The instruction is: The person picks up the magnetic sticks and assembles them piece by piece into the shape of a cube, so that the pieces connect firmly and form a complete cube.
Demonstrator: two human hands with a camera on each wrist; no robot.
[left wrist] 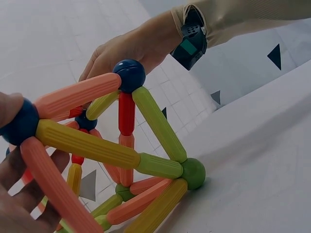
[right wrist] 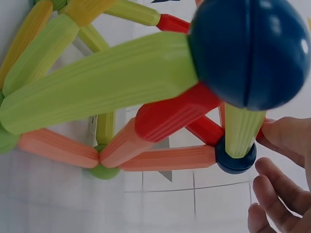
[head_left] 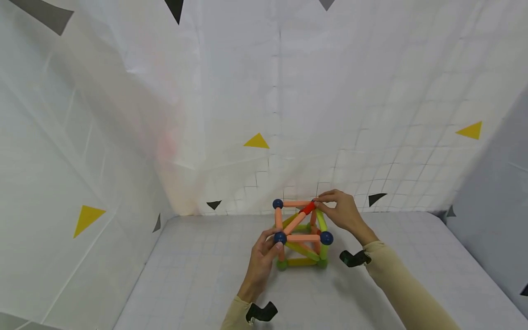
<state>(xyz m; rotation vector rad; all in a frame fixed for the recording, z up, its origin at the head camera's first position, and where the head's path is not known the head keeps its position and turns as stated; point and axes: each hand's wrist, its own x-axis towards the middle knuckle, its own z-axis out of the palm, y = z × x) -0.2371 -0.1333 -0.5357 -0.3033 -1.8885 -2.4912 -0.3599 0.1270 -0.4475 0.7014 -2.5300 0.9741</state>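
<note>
A box-shaped frame of ball-and-stick building pieces point(head_left: 303, 238) stands on the table, with blue balls at its upper corners and green balls point(left wrist: 193, 174) at the lower ones. My left hand point(head_left: 260, 254) grips the near left upper corner, its thumb against the blue ball point(left wrist: 22, 125) and fingers behind a salmon stick point(left wrist: 56, 182). My right hand point(head_left: 342, 211) pinches the red stick point(head_left: 307, 208) at the far right upper corner, beside another blue ball point(right wrist: 235, 162). That red piece joins a salmon stick as a diagonal across the top. The right fingertips partly hide this corner.
The frame stands on a white table point(head_left: 198, 284) towards its back edge. Behind it rises a white sheet wall point(head_left: 231, 114) with yellow and dark triangles, and a white side wall point(head_left: 49, 165) is at the left. Both wrists carry dark straps.
</note>
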